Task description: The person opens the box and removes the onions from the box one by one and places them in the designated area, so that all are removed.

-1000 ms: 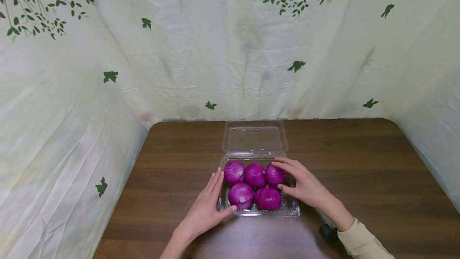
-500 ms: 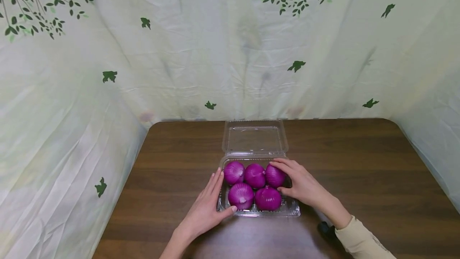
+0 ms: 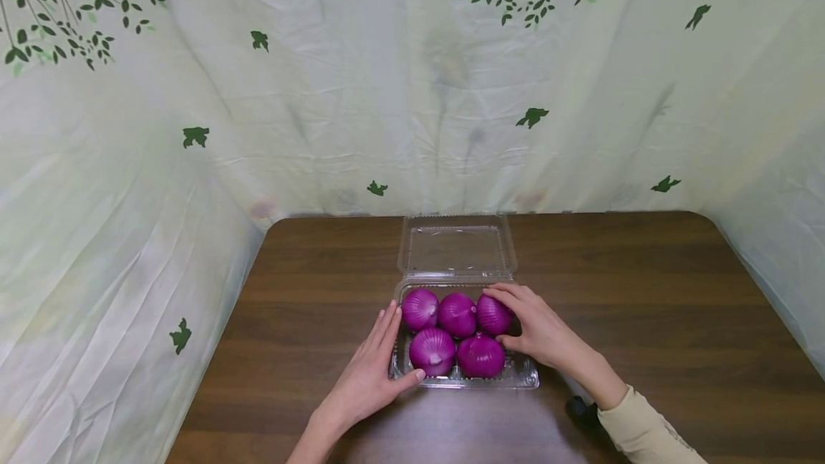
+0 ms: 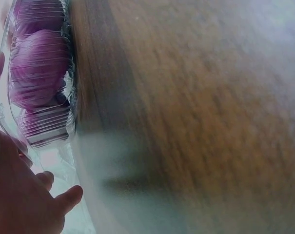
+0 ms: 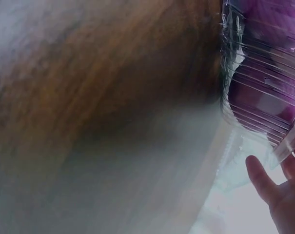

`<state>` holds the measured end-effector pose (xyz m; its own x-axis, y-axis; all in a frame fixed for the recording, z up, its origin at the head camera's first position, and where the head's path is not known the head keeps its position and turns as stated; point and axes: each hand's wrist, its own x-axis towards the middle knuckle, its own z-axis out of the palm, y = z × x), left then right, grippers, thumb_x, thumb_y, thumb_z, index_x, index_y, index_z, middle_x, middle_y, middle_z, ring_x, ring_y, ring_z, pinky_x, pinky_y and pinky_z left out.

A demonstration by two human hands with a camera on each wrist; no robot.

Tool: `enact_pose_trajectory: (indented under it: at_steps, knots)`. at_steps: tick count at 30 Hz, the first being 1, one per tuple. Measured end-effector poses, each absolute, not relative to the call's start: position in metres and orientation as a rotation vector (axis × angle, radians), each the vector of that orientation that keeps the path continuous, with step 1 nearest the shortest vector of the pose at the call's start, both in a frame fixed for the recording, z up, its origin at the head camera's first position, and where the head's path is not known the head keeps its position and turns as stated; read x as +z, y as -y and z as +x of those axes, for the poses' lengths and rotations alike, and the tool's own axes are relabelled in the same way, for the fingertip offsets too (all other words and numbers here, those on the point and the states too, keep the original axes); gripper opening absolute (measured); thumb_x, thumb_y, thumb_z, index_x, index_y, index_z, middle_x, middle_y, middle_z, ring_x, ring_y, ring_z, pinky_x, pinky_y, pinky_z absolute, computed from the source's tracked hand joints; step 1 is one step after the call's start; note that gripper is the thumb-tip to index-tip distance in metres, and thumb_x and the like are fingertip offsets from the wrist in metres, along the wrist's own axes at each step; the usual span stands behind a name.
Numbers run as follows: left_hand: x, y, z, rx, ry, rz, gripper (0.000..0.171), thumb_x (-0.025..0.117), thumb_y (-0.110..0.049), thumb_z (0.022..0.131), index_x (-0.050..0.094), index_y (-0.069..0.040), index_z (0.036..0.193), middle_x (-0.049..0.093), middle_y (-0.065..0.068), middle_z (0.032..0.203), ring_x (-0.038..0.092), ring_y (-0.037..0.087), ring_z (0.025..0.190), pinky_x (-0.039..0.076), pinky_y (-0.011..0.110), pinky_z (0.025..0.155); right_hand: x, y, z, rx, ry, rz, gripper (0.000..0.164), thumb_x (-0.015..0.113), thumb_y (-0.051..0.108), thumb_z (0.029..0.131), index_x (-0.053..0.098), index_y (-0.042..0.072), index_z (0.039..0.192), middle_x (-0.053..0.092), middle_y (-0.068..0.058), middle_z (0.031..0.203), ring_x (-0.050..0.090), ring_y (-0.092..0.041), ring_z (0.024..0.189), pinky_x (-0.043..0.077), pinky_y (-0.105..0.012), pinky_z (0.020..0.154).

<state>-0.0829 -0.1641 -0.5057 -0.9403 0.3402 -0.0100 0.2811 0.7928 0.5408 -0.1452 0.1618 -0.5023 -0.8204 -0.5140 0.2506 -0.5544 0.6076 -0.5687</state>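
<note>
A clear plastic clamshell container (image 3: pixel 518 381) sits on the table with its lid (image 3: pixel 457 248) folded back. Several purple red onions (image 3: pixel 432 351) lie in it, in a back row and a front row. Along the container's left side lies my left hand (image 3: pixel 361 385), fingers straight and thumb at the front edge. My right hand (image 3: pixel 544 331) holds the back right red onion (image 3: pixel 493 316), fingertips over its far side and thumb at its near side. The right wrist view shows the container's ribbed wall (image 5: pixel 264 87) beside that hand; part of the onion is hidden under the fingers.
The brown wooden table (image 3: pixel 309 285) runs back to a pale cloth curtain (image 3: pixel 412 92) with leaf prints, which also hangs at both sides. A small dark object (image 3: pixel 582 410) lies by the right wrist, partly covered by the forearm.
My right hand has shifted slightly left, its fingers further over the back right red onion. The left hand, container and onions stay put.
</note>
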Motion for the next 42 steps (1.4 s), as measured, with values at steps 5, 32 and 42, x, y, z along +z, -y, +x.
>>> enact_pose_trajectory:
  at_steps: [5,32,42]
  knots:
    - [-0.506,0.164,-0.083,0.847,-2.875,0.509,0.105,0.058,-0.072,0.083,0.009,-0.02,0.16,-0.001,-0.009,0.164,0.007,0.027,0.15,0.026,0.063,0.109,-0.502,-0.164,-0.144,1.027,2.763,0.901,0.075,0.088,0.015,0.07,0.056,0.014,0.137,0.052,-0.007,0.138,0.049,-0.027,0.121,0.047,-0.051,0.093]
    - [-0.507,0.163,-0.084,0.899,-2.876,0.533,0.105,0.065,-0.065,0.083,0.009,-0.02,0.16,0.002,-0.007,0.165,0.011,0.027,0.149,0.026,0.052,0.112,-0.485,-0.176,-0.124,1.497,2.443,0.513,0.08,0.091,0.011,0.069,0.052,0.014,0.138,0.051,-0.003,0.133,0.056,-0.018,0.112,0.054,-0.03,0.086]
    - [-0.506,0.163,-0.084,0.882,-2.861,0.5,0.104,0.063,-0.067,0.083,0.007,-0.023,0.16,0.0,-0.01,0.164,0.009,0.025,0.149,0.026,0.052,0.113,-0.487,-0.192,-0.121,1.406,2.519,0.434,0.076,0.09,0.017,0.071,0.056,0.016,0.139,0.047,-0.002,0.131,0.054,-0.021,0.112,0.045,-0.016,0.091]
